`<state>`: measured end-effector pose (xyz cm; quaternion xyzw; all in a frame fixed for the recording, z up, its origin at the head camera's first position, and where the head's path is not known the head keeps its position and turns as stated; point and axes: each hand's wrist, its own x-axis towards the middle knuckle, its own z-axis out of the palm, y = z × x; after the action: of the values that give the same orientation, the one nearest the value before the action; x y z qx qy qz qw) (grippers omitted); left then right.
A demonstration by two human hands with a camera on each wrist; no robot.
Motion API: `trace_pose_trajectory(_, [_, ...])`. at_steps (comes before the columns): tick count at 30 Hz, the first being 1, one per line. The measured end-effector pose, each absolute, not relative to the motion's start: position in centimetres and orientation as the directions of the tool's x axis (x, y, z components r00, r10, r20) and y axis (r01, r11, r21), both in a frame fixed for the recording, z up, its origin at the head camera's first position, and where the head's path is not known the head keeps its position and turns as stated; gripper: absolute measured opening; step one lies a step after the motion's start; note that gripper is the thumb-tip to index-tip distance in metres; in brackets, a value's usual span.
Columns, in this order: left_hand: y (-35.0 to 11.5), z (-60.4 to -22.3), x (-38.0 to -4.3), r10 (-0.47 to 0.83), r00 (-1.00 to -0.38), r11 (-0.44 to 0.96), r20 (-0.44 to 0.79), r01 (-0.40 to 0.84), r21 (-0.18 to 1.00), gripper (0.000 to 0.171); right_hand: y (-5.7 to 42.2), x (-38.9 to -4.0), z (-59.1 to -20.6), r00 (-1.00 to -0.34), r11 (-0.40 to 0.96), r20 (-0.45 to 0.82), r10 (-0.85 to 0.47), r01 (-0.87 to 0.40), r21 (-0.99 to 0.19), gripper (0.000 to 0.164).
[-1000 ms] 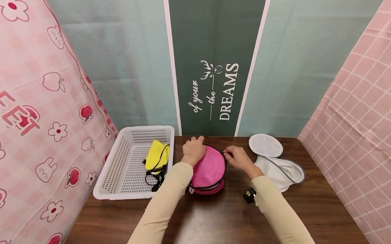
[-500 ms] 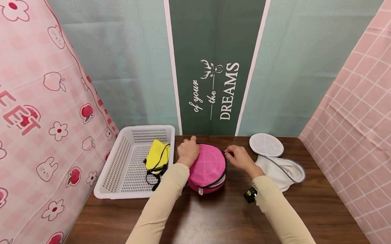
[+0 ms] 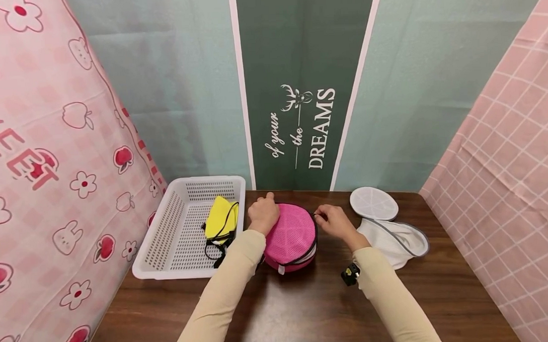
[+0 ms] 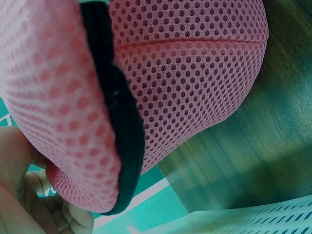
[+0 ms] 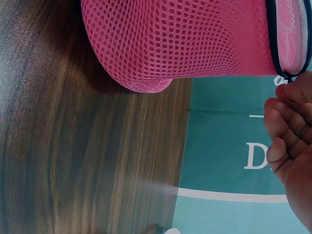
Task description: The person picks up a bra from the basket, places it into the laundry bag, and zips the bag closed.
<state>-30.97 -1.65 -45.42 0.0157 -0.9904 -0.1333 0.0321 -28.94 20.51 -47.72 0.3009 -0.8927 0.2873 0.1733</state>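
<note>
One pink mesh bag [image 3: 292,233] sits on the tabletop [image 3: 301,316]; the left hand [image 3: 264,213] grips its ten-o'clock side, the right hand [image 3: 333,220] pinches the zipper pull [image 5: 289,77] near two o'clock. Zipping seems underway; next likely calls for bracing the bag and drawing smoothly.

Patterned cloths [image 3: 87,147] wall three sides of a wood-grain table [image 3: 301,311], booth-like.

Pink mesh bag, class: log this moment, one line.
left hand: grips pink mesh bag; right hand: pinches at zipper; zipper: partly open
</note>
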Motion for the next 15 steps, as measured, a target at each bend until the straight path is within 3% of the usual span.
trace_pose_trajectory(15, [-2.36,-45.75,-30.98,-0.069,-0.997,0.925,0.039,-0.049,0.376,0.03,21.4,-28.69,-47.97,-0.754,0.658,0.487,-0.441,-0.64,-0.396,0.005])
